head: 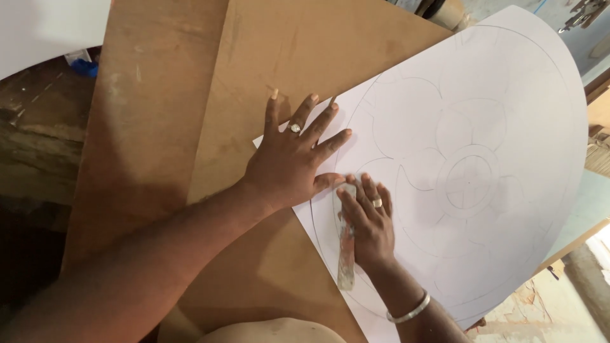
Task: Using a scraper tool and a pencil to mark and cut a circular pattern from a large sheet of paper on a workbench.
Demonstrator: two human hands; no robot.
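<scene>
Brown board (267, 57) under white patterned sheet (521, 95).

Blue object (84, 67) at upper left, rough wall (540, 311) at lower right

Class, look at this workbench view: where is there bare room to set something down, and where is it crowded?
Bare brown board lies left of the left hand, and more below its forearm. The white sheet is free toward its right edge. Crowded: the sheet's left edge, where both hands meet, the right hand holding a worn tool.
</scene>
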